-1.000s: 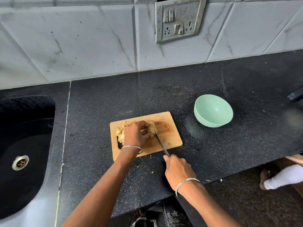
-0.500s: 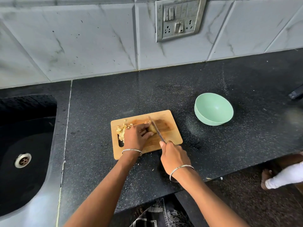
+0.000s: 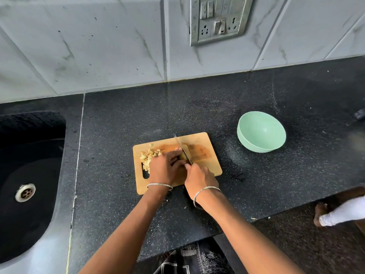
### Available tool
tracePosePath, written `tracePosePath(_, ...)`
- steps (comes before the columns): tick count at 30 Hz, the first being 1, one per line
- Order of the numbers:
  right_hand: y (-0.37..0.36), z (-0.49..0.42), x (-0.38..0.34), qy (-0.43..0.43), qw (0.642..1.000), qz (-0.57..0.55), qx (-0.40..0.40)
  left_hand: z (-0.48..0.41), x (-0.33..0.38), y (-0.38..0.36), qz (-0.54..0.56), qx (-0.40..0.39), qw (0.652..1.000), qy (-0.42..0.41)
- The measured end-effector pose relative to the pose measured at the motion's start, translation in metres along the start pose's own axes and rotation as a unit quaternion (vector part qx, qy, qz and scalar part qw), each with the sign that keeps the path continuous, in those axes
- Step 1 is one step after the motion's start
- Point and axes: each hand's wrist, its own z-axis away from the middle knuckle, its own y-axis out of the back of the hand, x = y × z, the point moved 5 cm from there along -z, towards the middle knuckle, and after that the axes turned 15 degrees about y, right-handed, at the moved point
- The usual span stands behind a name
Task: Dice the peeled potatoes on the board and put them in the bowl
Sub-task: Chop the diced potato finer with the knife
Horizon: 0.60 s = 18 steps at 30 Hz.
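Black speckled stone forms the table. It meets a wall of pale marbled tiles at the far edge, where a metal switch and socket plate is mounted. A black sink with a steel drain is set into the left end. A dark floor shows beyond the near edge on the right, with another person's bare foot on it.

The wooden cutting board lies flat near the middle of the table. Its long axis runs left to right, with the right end slightly farther away and the handle slot at the left end. A pile of diced potato lies on the left part of the board. The uncut potato piece lies at the board's centre, under the blade. The mint-green bowl stands on the table to the right of the board, apart from it, with its opening upward.

The knife points far and slightly left, and its blade crosses the potato piece. The right hand is closed around the handle, which is hidden in the fist. The left hand lies palm down, its curled fingers holding the potato piece just left of the blade. Both forearms reach in from the near edge, and each wrist carries a thin metal bangle.
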Motion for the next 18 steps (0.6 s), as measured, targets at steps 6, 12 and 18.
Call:
tracePosePath(6,-0.007,0.014,0.011,-0.006,1.0,-0.001,-0.018,0.001,0.003,0.001,-0.015,-0.004,1.0,0.001)
tracePosePath(12,-0.012,0.055,0.029,0.001,0.999,0.007,-0.033,0.002,0.003,0.003,-0.003,-0.008,1.0,0.005)
tracePosePath(18,0.014,0.075,0.034,0.008,1.0,0.016,0.003,0.002,0.003,0.004,0.028,-0.013,0.999,0.025)
